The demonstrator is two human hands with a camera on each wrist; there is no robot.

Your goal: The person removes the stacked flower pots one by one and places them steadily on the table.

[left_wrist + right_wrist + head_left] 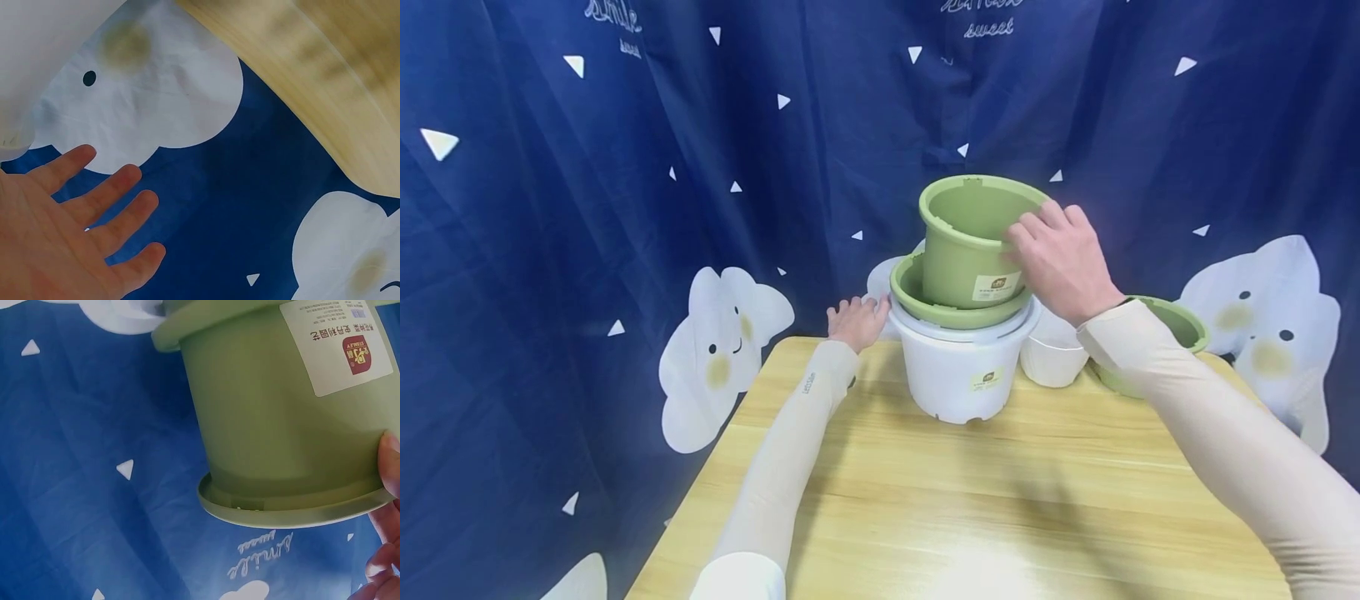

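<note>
In the head view, my right hand [1063, 262] grips the rim of a green flowerpot [958, 262] at its right side. The thumb [390, 464] lies on the pot's outer wall in the right wrist view, below a white label [337, 347]. This pot stands tilted a little inside a second green pot [958, 318], of which mainly the rim shows. Under both is a white flowerpot [951, 375] with a yellowish label. My left hand [857, 323] is beside the white pot's rim, its fingers spread and the palm bare in the left wrist view.
Right of the stack, a smaller white pot [1051, 360] and another green pot [1183, 323] stand on the wooden table [880, 492], partly behind my right arm. A dark blue curtain [820, 150] with white clouds and triangles hangs behind the table.
</note>
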